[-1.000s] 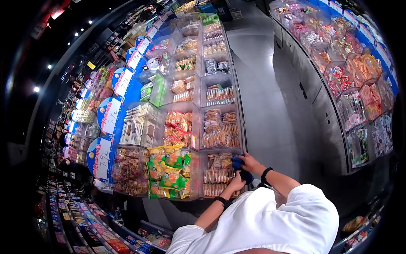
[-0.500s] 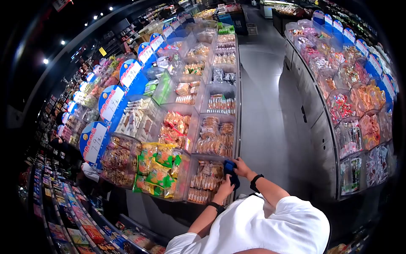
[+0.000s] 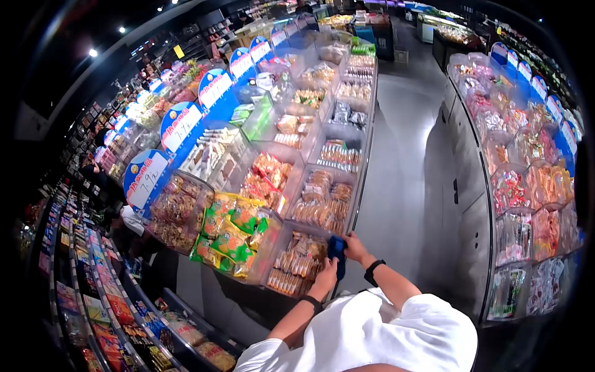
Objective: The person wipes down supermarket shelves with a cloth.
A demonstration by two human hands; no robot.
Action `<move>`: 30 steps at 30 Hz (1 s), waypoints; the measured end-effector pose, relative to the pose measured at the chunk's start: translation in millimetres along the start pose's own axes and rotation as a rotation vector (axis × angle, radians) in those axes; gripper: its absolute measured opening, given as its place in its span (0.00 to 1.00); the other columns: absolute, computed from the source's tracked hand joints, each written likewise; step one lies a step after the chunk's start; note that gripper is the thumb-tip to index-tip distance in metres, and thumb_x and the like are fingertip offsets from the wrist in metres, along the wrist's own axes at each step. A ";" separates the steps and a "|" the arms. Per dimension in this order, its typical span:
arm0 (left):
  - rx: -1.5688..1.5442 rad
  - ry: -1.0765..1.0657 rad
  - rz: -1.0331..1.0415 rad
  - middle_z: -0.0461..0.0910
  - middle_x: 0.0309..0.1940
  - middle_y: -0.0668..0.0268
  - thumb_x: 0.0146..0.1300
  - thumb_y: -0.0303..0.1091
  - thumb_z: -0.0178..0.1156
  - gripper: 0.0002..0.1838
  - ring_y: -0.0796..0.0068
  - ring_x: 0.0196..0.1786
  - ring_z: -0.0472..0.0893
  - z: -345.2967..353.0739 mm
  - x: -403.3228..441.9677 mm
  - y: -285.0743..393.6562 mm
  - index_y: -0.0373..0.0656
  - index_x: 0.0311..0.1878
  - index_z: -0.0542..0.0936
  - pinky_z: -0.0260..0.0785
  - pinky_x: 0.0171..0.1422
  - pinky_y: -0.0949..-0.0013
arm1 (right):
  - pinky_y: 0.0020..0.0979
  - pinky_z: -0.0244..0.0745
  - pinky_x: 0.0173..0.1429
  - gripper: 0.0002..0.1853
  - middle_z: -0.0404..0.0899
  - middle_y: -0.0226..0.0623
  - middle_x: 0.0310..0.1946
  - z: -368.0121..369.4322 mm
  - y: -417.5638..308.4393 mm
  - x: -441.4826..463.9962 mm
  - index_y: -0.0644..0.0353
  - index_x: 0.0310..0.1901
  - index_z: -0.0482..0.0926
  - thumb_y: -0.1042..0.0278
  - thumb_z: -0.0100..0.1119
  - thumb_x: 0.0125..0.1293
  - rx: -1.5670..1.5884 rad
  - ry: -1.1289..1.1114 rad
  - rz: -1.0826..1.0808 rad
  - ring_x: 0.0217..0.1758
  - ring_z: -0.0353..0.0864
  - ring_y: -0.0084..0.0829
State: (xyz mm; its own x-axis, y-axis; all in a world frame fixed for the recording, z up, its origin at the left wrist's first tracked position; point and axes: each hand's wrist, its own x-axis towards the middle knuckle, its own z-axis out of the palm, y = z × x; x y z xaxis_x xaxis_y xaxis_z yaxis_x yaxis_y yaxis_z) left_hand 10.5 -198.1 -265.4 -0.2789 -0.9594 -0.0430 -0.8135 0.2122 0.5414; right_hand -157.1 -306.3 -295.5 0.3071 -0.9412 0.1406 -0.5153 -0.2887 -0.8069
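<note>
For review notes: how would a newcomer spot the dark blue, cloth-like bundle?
Left of the grey aisle stand clear plastic snack bins. At the nearest aisle-side corner, the left hand and right hand hold the bundle, solid dark blue beside brown wrapped snacks.

One loose white top (image 3: 378, 332), plain in its visible cloth, had short sleeves (image 3: 443, 316). One black band (image 3: 312, 302) circled the left wrist; a second black band (image 3: 372, 268) circled the right.

Yellow-green snack bags (image 3: 232, 239), blue-and-white price signs (image 3: 149, 178), grey floor (image 3: 396, 167).
</note>
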 end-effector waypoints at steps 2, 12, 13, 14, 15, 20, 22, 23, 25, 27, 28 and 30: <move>-0.018 0.021 -0.040 0.70 0.52 0.43 0.57 0.19 0.56 0.23 0.38 0.52 0.77 -3.9 -2.0 1.4 0.42 0.57 0.68 0.75 0.51 0.45 | 0.49 0.75 0.57 0.29 0.77 0.58 0.41 1.2 -0.8 -3.4 0.58 0.57 0.80 0.78 0.57 0.47 -0.028 0.007 0.010 0.49 0.75 0.59; 0.138 -0.090 0.017 0.78 0.43 0.42 0.53 0.21 0.63 0.23 0.39 0.44 0.82 -16.0 -20.3 3.3 0.36 0.54 0.69 0.77 0.48 0.46 | 0.48 0.74 0.62 0.28 0.76 0.55 0.49 3.5 -8.9 -31.9 0.58 0.56 0.79 0.72 0.58 0.48 0.019 -0.090 0.086 0.53 0.76 0.59; 0.159 -0.091 0.005 0.77 0.44 0.42 0.53 0.20 0.63 0.24 0.39 0.44 0.82 -11.0 -16.2 2.4 0.35 0.55 0.69 0.78 0.48 0.47 | 0.47 0.74 0.61 0.27 0.75 0.53 0.49 5.6 0.9 -26.6 0.59 0.56 0.79 0.69 0.59 0.49 0.000 -0.141 0.113 0.54 0.76 0.58; 0.193 -0.074 0.038 0.77 0.45 0.42 0.54 0.19 0.61 0.25 0.40 0.44 0.83 -7.5 -12.3 1.0 0.34 0.57 0.69 0.79 0.47 0.48 | 0.48 0.74 0.62 0.29 0.77 0.54 0.48 9.2 8.8 -23.3 0.54 0.58 0.80 0.66 0.58 0.49 -0.040 -0.118 0.084 0.55 0.77 0.56; 0.195 -0.051 0.040 0.77 0.46 0.42 0.55 0.19 0.60 0.26 0.40 0.45 0.83 3.3 -6.6 -7.8 0.33 0.59 0.68 0.79 0.46 0.49 | 0.48 0.74 0.62 0.28 0.77 0.53 0.49 7.1 10.0 -19.3 0.53 0.57 0.81 0.66 0.58 0.50 -0.023 -0.119 0.085 0.55 0.77 0.56; 0.177 -0.081 -0.008 0.77 0.47 0.40 0.59 0.19 0.57 0.24 0.39 0.47 0.82 1.7 -6.6 -9.7 0.34 0.60 0.68 0.78 0.51 0.49 | 0.47 0.74 0.62 0.25 0.79 0.56 0.48 7.5 21.6 0.6 0.52 0.56 0.82 0.65 0.56 0.55 -0.144 -0.160 0.033 0.56 0.78 0.56; 0.081 -0.025 0.010 0.78 0.45 0.39 0.58 0.19 0.57 0.21 0.38 0.48 0.81 -0.5 -13.1 -9.6 0.35 0.56 0.69 0.75 0.53 0.47 | 0.48 0.75 0.62 0.25 0.80 0.58 0.49 6.5 7.4 -6.8 0.52 0.57 0.82 0.67 0.55 0.55 -0.051 -0.150 0.182 0.55 0.79 0.57; 0.066 -0.049 -0.007 0.78 0.45 0.38 0.57 0.18 0.56 0.20 0.37 0.49 0.81 -2.3 -15.0 -9.5 0.36 0.55 0.69 0.75 0.54 0.46 | 0.48 0.75 0.62 0.26 0.81 0.58 0.48 5.7 -0.1 -10.6 0.52 0.58 0.81 0.67 0.56 0.55 -0.047 -0.131 0.199 0.55 0.79 0.57; 0.070 -0.086 -0.021 0.78 0.45 0.38 0.56 0.18 0.56 0.20 0.36 0.49 0.80 -12.2 -16.5 -3.2 0.36 0.53 0.70 0.74 0.54 0.45 | 0.49 0.76 0.60 0.27 0.82 0.57 0.47 11.8 -2.4 -17.5 0.51 0.59 0.81 0.70 0.56 0.54 -0.071 -0.116 0.241 0.54 0.80 0.57; 0.038 -0.134 -0.002 0.79 0.45 0.38 0.55 0.18 0.57 0.20 0.35 0.49 0.80 -13.6 -14.1 -6.5 0.35 0.52 0.70 0.74 0.54 0.44 | 0.49 0.77 0.59 0.29 0.83 0.55 0.48 15.8 0.3 -25.3 0.49 0.61 0.80 0.71 0.56 0.53 -0.110 -0.131 0.231 0.53 0.81 0.55; 0.032 -0.163 0.023 0.79 0.44 0.38 0.55 0.18 0.58 0.20 0.34 0.48 0.80 -10.8 -11.8 -15.8 0.34 0.52 0.70 0.74 0.54 0.44 | 0.49 0.78 0.58 0.30 0.83 0.54 0.49 15.1 -7.2 -30.9 0.47 0.62 0.79 0.71 0.56 0.53 -0.102 -0.164 0.241 0.53 0.81 0.54; 0.055 -0.305 0.036 0.80 0.42 0.36 0.53 0.24 0.63 0.26 0.34 0.49 0.80 -4.7 -6.9 -39.8 0.30 0.55 0.68 0.74 0.55 0.45 | 0.49 0.79 0.56 0.32 0.83 0.51 0.49 1.0 -33.6 -45.3 0.45 0.63 0.78 0.70 0.56 0.52 -0.212 -0.289 0.170 0.53 0.82 0.53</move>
State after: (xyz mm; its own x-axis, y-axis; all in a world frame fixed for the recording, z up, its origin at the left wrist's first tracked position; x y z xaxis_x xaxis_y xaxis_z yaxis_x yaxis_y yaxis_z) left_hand 47.2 -200.8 -282.8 -0.4419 -0.8526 -0.2790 -0.8243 0.2632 0.5012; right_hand -152.8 -253.8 -275.3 0.4007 -0.8991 -0.1764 -0.7224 -0.1916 -0.6644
